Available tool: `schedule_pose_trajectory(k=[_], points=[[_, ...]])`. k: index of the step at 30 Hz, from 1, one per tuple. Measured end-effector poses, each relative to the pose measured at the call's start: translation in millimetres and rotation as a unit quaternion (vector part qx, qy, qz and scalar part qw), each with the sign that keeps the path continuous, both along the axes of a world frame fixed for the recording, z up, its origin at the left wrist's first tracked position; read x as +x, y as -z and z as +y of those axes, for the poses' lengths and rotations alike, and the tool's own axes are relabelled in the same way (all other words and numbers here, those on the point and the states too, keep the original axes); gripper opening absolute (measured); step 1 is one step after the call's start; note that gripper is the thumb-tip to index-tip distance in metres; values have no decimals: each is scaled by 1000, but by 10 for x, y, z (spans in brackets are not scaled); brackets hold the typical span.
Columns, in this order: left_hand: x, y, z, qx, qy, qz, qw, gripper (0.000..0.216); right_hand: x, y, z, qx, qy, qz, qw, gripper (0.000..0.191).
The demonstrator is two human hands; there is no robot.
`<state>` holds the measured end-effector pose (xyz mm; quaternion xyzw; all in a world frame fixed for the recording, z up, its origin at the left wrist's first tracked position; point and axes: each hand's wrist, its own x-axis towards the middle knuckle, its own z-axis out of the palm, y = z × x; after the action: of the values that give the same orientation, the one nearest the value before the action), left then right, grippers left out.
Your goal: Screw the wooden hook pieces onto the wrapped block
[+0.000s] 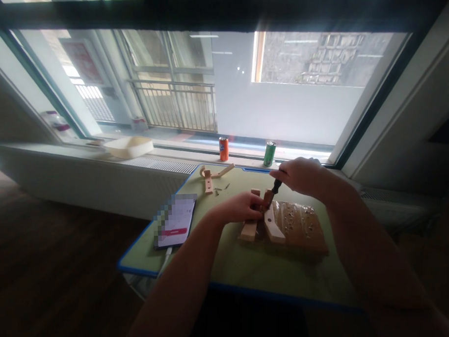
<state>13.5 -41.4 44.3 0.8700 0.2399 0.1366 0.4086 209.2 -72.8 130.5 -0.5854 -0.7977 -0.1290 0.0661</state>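
My right hand is closed round the dark handle of a screwdriver, which slants down to a wooden piece. Below its tip lies a pale angled wooden piece with a dark hole, on a brown board wrapped in clear plastic and marked with several holes. My left hand has its fingers bent round the wooden pieces beside the screwdriver's tip. Another wooden bar lies under that hand. The fingers partly hide the spot where tip and wood meet.
A green table with a blue edge carries loose wooden parts, small screws and a phone with a cable. An orange can, a green can and a cream tray stand on the windowsill.
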Motion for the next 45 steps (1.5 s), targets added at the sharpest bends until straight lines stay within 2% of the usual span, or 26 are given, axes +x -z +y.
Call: schedule_pose_trajectory(k=[3, 5, 8, 11, 14, 18, 21, 23, 28, 31, 35, 39, 42, 45], points=[[-6, 18, -8, -3, -14, -7, 1000, 28, -100, 41, 26, 43, 22, -10, 999, 64], [-1, 36, -9, 11, -20, -7, 1000, 28, -135, 66, 35, 37, -3, 10, 999, 59], [22, 69, -1, 46, -34, -28, 998, 25, -118, 63, 14, -14, -63, 67, 996, 43], [48, 101, 9, 69, -48, -49, 995, 28, -49, 8, -25, -75, -104, 102, 986, 39], [62, 119, 10, 71, -64, -39, 995, 30, -12, -32, -21, -75, -68, 66, 993, 46], [64, 123, 4, 68, -59, -49, 995, 30, -78, 38, 63, 27, 30, 0, 999, 63], [66, 127, 3, 71, -62, -55, 994, 28, -144, 127, 126, 44, 48, -1, 998, 59], [68, 128, 0, 72, -62, -55, 994, 28, -155, 157, 139, 24, 25, 33, 999, 48], [67, 98, -41, 63, -57, -55, 995, 34, -41, 57, 37, -63, -74, 109, 989, 40], [42, 57, -52, 54, -47, -51, 996, 33, 54, -44, -21, -103, -85, 104, 986, 37], [-13, 17, -15, -1, -11, -17, 1000, 25, 85, -72, 0, -48, -31, 60, 997, 46], [-45, 0, 14, -49, 1, -8, 999, 29, -5, -12, 42, 16, 12, 31, 999, 62], [-57, -3, 16, -61, 6, -7, 998, 33, -69, 7, 13, 18, -17, 54, 998, 53], [-70, 13, 25, -66, 6, -9, 998, 35, -64, -27, -66, -25, -66, 71, 995, 41]])
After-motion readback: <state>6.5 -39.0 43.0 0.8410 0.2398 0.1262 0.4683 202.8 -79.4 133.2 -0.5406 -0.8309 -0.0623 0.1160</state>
